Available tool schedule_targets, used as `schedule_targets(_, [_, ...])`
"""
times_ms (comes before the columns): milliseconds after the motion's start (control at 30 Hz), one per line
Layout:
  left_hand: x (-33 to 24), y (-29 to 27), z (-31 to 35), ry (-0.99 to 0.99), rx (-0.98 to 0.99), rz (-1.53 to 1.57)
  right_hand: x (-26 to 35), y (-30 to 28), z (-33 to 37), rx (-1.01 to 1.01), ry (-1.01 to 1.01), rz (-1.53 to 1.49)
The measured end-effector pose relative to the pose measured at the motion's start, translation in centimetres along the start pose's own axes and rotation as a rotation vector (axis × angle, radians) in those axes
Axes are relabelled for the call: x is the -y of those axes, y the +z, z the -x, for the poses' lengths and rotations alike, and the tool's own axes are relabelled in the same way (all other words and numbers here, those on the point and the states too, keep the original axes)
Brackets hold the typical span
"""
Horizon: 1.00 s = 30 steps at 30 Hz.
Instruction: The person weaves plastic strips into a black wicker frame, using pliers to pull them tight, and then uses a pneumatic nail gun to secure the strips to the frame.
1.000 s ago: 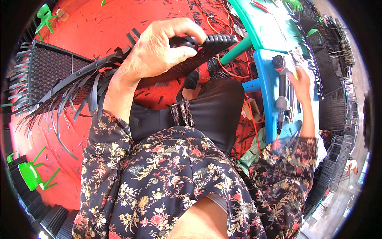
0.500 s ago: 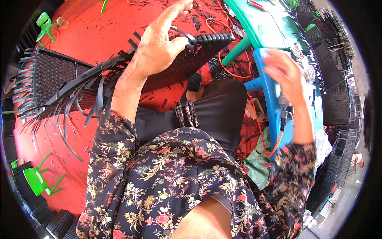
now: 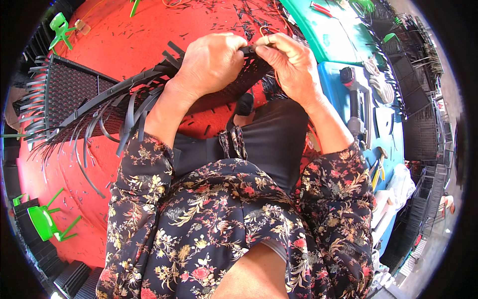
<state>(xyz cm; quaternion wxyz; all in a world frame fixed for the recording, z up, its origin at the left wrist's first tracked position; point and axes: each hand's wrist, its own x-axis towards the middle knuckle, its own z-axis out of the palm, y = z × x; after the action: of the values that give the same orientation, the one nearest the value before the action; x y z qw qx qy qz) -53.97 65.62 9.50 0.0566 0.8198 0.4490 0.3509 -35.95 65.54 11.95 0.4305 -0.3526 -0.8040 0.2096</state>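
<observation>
A black woven plastic rattan panel (image 3: pixel 214 97) stands tilted in front of me, with loose flat strips (image 3: pixel 127 122) fringing its left side. My left hand (image 3: pixel 211 65) is closed at the panel's upper edge, its fingertips curled over the far side and partly hidden. Just to its right, my right hand (image 3: pixel 294 65) pinches the black strip (image 3: pixel 250 50) at that same edge between thumb and forefinger. Only a short gap separates the two hands. Both forearms, in floral sleeves, reach up from below.
At right stand a blue table (image 3: pixel 331 74) with a grey-and-black power tool (image 3: pixel 354 99), a glove (image 3: pixel 381 84) and yellow-handled pliers (image 3: pixel 381 169), and a green table (image 3: pixel 328 37) with red-handled pliers (image 3: pixel 321 9). Strip scraps litter the red floor (image 3: pixel 124 40). Green chairs (image 3: pixel 42 222) stand left.
My right hand has moved left from above the blue table to the panel's edge and closed on the strip. The left hand has lowered, its fingers curling closed over the edge.
</observation>
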Motion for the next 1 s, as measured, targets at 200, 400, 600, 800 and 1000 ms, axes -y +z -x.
schedule_targets(200, [-0.7, -0.1, 0.2, -0.035, 0.077, -0.070, -0.3, 1.2, 0.6, -0.067, 0.268, -0.365])
schedule_targets(400, [-2.0, 0.6, 0.7, -0.077, 0.048, -0.103, 2.2, 1.2, 0.5, -0.151, 0.352, -0.614])
schedule_targets(600, [-2.9, 1.1, 1.5, -0.036, -0.077, -0.152, 4.7, -1.4, -0.6, 0.035, 0.266, -0.214])
schedule_targets(800, [-2.3, 0.0, 2.1, -0.080, -0.039, -0.179, 1.5, 0.8, -6.7, 0.140, 0.252, -0.103])
schedule_targets(1000, [-3.2, 0.5, 1.5, -0.045, -0.068, -0.180, -4.9, 2.1, -9.1, 0.330, 0.131, 0.245])
